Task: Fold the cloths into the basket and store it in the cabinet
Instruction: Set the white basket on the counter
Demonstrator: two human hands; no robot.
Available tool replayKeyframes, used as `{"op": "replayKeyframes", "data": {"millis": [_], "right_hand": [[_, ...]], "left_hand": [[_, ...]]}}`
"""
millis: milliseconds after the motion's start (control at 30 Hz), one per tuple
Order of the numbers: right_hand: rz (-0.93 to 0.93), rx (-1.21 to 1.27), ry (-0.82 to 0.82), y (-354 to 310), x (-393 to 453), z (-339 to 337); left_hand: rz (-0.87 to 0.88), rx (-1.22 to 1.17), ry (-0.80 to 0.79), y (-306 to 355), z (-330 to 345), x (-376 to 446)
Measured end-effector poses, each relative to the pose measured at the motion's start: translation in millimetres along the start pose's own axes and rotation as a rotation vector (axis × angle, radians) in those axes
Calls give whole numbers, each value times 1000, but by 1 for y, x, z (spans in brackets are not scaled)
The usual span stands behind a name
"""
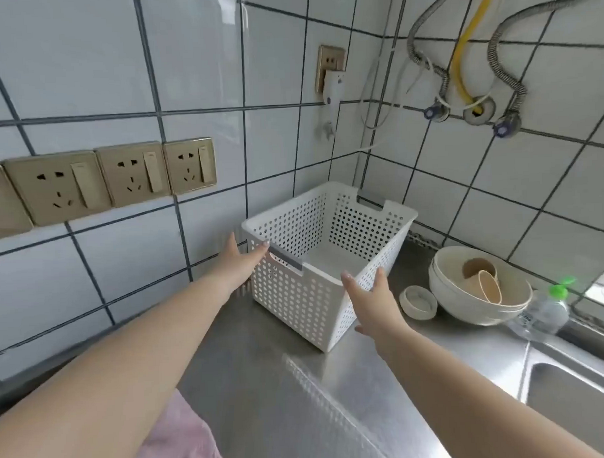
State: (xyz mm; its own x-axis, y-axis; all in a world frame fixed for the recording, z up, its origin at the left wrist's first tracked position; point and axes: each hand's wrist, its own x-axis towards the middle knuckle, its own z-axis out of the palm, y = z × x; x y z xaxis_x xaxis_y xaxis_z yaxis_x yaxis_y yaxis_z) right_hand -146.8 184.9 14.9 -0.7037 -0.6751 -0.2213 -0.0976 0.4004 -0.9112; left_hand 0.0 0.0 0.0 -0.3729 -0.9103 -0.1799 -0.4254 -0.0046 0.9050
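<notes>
in the head view, a white perforated basket [316,263] is seen upright on the steel counter [266,386], in the tiled corner, with nothing visible inside. the left hand [241,257] is stretched out with straight fingers, fingertips touching the near rim; the right hand [374,296] is held open against the right wall. a pink cloth [178,438] lies at the counter's near edge. stacked bowls [479,290] holding two cups [482,278] stand just right, beside the sink [577,390].

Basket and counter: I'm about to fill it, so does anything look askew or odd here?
The white basket stands upright, empty, set at an angle to the wall. Odd bits: two cups lie tipped inside the stacked bowls, and a clear bottle lies on its side by the sink.
</notes>
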Motion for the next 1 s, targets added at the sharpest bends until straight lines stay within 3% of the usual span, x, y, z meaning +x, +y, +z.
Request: {"op": "replayKeyframes", "data": {"millis": [267,500,733,1000], "right_hand": [[74,57,5,0,32,14],[63,172,-27,3,30,9],[33,241,-32,12,-7,2],[20,306,-112,23,-105,-13]], "left_hand": [[-9,-54,58,4,6,42],[-61,-239,-25,1,9,50],[-108,-358,-48,-5,3,7],[-81,-391,-15,-19,-39,-98]]}}
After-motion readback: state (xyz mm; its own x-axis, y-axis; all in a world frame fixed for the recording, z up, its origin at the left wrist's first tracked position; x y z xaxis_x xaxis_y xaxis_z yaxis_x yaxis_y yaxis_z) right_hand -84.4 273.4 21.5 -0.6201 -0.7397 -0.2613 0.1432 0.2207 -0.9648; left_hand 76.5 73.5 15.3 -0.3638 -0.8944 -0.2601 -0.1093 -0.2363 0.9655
